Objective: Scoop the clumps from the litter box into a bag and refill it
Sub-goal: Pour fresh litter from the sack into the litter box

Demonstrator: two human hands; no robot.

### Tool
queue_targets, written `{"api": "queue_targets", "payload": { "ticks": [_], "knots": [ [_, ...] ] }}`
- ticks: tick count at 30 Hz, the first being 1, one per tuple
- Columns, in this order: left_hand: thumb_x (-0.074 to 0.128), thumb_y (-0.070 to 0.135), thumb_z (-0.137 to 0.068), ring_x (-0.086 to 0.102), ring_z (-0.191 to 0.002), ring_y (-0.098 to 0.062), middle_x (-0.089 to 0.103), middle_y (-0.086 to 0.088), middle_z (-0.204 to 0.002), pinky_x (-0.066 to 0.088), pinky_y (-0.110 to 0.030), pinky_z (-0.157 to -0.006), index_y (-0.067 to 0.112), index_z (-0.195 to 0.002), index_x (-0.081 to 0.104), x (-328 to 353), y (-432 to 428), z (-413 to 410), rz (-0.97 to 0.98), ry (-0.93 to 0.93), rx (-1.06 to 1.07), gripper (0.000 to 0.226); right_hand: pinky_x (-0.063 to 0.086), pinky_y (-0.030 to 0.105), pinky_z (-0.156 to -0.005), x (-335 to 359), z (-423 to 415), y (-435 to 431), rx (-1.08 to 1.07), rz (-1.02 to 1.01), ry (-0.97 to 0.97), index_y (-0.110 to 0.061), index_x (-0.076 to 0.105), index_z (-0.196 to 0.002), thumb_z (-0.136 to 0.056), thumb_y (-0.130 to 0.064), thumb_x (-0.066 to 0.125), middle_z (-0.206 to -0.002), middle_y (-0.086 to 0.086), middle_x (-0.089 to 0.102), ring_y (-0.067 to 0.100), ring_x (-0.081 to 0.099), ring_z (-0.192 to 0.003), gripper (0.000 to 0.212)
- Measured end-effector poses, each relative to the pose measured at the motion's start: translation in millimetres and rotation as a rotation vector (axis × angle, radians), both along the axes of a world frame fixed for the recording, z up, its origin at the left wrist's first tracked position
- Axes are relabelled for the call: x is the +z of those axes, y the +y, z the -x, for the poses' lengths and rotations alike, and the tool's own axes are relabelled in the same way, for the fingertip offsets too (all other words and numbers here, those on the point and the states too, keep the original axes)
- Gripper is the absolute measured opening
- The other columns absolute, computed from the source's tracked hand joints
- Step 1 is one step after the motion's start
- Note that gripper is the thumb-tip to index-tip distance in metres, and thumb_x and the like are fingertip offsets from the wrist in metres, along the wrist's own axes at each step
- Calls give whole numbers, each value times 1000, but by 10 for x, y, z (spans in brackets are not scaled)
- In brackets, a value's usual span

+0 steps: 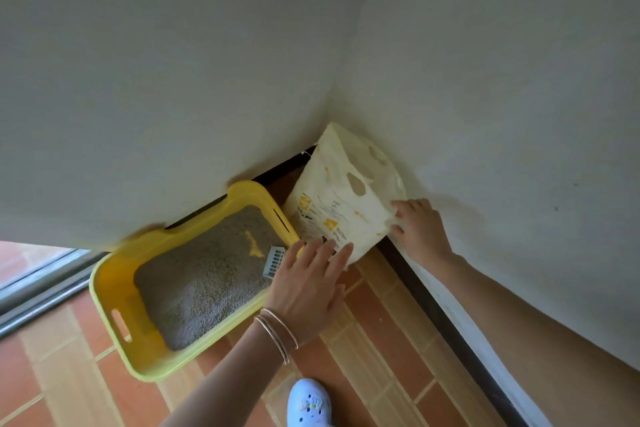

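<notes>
**Yellow litter box and litter bag: current state**

Yellow litter box point(104, 288) sits on the tiled floor point(374, 340) against the left wall. It holds grey litter point(204, 274), and a slotted scoop point(273, 260) lies on the litter near the right rim. The left hand point(308, 282), with bangles point(277, 333) on the wrist, is flat with straight, spread fingers whose tips touch the lower edge of the litter bag point(339, 198). The white bag stands in the wall corner, just beside the box. The right hand point(420, 229) grasps the bag's right edge with curled fingers.
</notes>
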State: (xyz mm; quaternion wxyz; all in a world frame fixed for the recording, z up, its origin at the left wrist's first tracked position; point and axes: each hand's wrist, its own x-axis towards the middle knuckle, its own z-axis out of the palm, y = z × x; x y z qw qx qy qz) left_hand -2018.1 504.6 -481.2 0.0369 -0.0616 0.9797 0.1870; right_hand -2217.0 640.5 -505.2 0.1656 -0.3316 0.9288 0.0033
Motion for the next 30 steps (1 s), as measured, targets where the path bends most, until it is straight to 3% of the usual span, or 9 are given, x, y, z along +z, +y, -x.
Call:
{"api": "queue_targets", "payload": {
  "ticks": [3,8,12,15,20,30],
  "knots": [
    [39,36,-80,58,-109,-27,61,-6,-119,49,-47,-91,17,-131,50,-7,10,-91,-3,-19,23,56,34,34,-85,-11,-77,-40,25,115,50,-13,69,-99,-88,-14,57,-97,2,68,25,52,-102,16],
    [46,36,-78,56,-111,-28,60,-5,-120,48,-46,-92,18,-134,47,22,-63,-307,17,-35,68,59,46,43,-91,212,-292,-214,157,350,123,-10,69,-81,-78,-12,71,-79,1,68,23,62,-76,4],
    [40,38,-84,58,-110,-29,61,-6,-121,47,-46,-93,18,-132,50,175,-163,-467,21,15,158,53,47,40,-92,553,-480,-409,248,499,131,-10,69,-81,-78,-12,72,-77,0,66,17,61,-72,4],
    [41,40,-84,58,-111,-28,61,-6,-123,46,-46,-95,17,-133,50,337,-240,-573,24,57,201,55,50,26,-72,860,-666,-550,287,543,80,-11,71,-82,-77,-15,73,-77,-2,66,14,61,-71,6],
    [43,47,-84,58,-111,-28,61,-6,-122,47,-45,-95,16,-131,53,550,-334,-759,26,131,244,57,52,22,-54,1250,-1023,-690,290,605,30,-14,72,-84,-80,-16,71,-79,-7,64,3,58,-63,4],
    [43,62,-78,59,-108,-22,61,0,-120,47,-41,-92,17,-130,51,746,-455,-1737,39,162,344,70,53,28,-55,1569,-2129,-1067,298,650,-73,-19,71,-80,-82,-20,68,-80,-13,62,5,58,-63,4]
  ]
}}
